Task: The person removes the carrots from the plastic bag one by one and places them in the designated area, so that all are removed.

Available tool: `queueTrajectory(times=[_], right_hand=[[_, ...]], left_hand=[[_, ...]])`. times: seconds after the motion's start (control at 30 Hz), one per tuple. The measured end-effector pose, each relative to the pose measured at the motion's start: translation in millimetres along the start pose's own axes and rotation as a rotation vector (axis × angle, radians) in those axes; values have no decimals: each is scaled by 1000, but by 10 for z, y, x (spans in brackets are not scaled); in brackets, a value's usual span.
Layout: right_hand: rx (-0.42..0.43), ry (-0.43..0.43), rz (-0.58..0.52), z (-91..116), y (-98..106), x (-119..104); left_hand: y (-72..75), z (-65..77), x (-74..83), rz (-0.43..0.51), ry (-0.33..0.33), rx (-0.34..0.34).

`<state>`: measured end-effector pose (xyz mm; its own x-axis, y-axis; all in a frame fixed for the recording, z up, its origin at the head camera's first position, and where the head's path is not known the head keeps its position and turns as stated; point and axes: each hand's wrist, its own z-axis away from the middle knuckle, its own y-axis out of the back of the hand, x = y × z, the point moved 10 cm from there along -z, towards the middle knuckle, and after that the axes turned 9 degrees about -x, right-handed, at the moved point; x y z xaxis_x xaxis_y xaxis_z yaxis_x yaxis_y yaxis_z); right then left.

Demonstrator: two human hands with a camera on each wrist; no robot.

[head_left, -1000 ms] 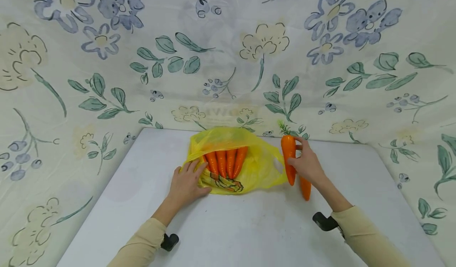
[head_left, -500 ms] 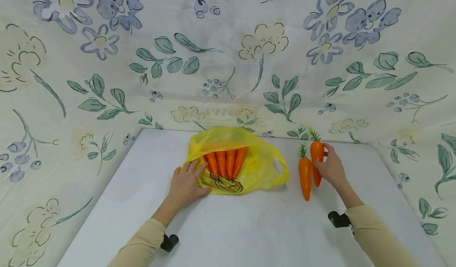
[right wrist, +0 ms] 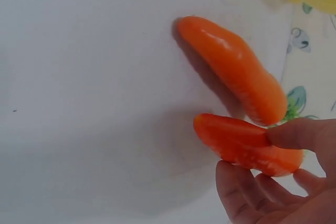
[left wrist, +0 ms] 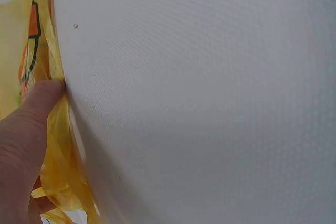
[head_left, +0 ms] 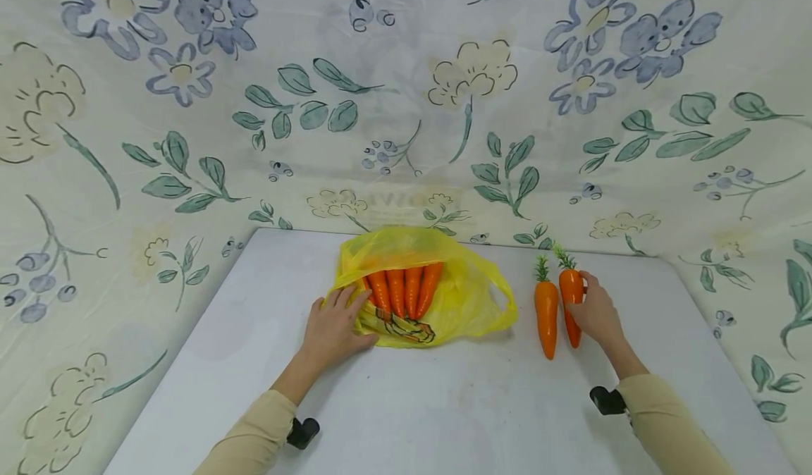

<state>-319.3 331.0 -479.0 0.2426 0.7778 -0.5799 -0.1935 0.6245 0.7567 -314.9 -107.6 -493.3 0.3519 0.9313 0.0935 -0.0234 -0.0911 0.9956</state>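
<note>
My right hand [head_left: 596,313] holds a carrot [head_left: 571,299] with a green leafy top, thumb on one side and fingers on the other, as the right wrist view also shows. Just left of it a second carrot [head_left: 546,320] lies on the table, its tip toward me. A yellow plastic bag [head_left: 469,299] lies on its side mid-table, mouth to the right, with several carrots [head_left: 404,292] showing in it. My left hand [head_left: 335,330] rests on the bag's left end with fingers spread. In the left wrist view its thumb [left wrist: 44,95] presses the yellow film at the table.
The white table [head_left: 419,404] runs back to a floral cloth [head_left: 406,108] that hangs behind and at both sides. Black wrist mounts [head_left: 303,433] sit under both sleeves.
My right hand has carried its carrot from the bag's mouth to the right, past the lying carrot, then lowered it slightly toward me beside that one. The left hand and bag have stayed put.
</note>
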Motion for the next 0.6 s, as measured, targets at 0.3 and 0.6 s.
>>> queueTrajectory(times=[0.3,0.6], right_hand=[[-31,-15,15,-6,-103,77],[-70,-66,10,-29,-173,131]], left_hand=[[15,8,12,-2,-8,19],[26,16,27,5,-2,5]])
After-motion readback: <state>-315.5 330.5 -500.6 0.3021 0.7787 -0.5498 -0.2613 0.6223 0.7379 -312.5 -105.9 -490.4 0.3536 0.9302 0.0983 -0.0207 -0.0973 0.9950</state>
